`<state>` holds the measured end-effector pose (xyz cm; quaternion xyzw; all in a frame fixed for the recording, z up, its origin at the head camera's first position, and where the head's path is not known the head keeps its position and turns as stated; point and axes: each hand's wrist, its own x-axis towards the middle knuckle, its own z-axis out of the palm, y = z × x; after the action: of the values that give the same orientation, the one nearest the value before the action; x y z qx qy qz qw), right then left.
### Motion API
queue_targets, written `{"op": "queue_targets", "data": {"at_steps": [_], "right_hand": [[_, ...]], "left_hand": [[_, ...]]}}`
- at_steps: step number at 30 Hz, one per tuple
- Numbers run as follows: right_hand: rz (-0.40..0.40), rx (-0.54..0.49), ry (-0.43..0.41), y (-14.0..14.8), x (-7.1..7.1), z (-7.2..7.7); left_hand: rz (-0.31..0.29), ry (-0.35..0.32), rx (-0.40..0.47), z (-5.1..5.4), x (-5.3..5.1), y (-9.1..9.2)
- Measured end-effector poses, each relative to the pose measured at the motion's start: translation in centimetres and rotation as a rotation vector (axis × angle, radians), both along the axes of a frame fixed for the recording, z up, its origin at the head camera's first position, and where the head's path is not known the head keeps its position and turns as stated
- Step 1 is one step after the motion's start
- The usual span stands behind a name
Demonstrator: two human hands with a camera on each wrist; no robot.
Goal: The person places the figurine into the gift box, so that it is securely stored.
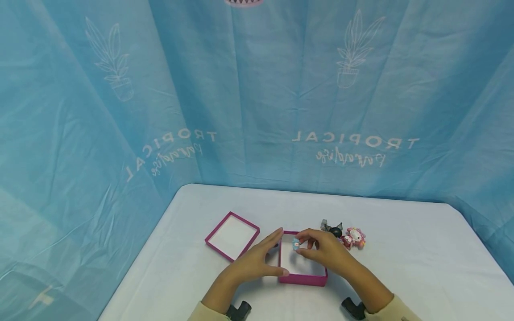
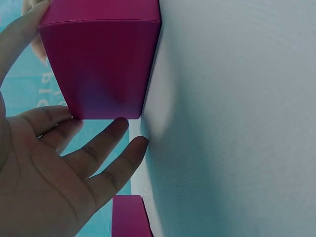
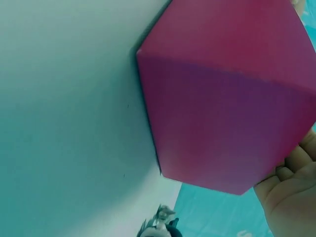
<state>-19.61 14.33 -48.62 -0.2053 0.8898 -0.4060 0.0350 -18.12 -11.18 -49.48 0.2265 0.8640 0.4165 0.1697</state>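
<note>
A magenta square box point(image 1: 303, 280) with a white inside stands open-topped on the table. My left hand point(image 1: 252, 262) spans its left side, thumb at the near corner and index finger at the far one; in the left wrist view the other fingers are spread, fairly straight, near the box wall point(image 2: 101, 69). Over the box, my right hand point(image 1: 325, 250) pinches a small light-blue figurine point(image 1: 296, 244) between thumb and fingers. From the right wrist, the box wall point(image 3: 217, 128) hides the figurine, and only part of the right hand point(image 3: 294, 190) shows.
A matching magenta-rimmed lid point(image 1: 233, 237), white inside, lies left of the box. To the right sit a black trinket with pointed ears point(image 1: 335, 230) and a pink-and-red figure point(image 1: 355, 237). White cloth covers the table point(image 1: 401, 249); a blue printed curtain point(image 1: 265, 102) hangs behind.
</note>
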Motion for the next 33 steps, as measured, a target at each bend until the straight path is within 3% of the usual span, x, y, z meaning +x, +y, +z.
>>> {"op": "queue_targets", "data": {"at_steps": [6, 19, 33], "right_hand": [[0.027, 0.003, -0.020, -0.8, -0.1, -0.3], [-0.083, -0.072, -0.159, -2.9, 0.1, -0.7], [-0.180, -0.008, -0.168, -4.5, 0.5, -0.5]], "left_hand": [[-0.001, -0.001, 0.008, -0.1, 0.0, -0.1], [-0.001, -0.022, 0.031, 0.0, 0.1, -0.2], [0.008, -0.010, 0.045, -0.1, 0.1, -0.2]]}}
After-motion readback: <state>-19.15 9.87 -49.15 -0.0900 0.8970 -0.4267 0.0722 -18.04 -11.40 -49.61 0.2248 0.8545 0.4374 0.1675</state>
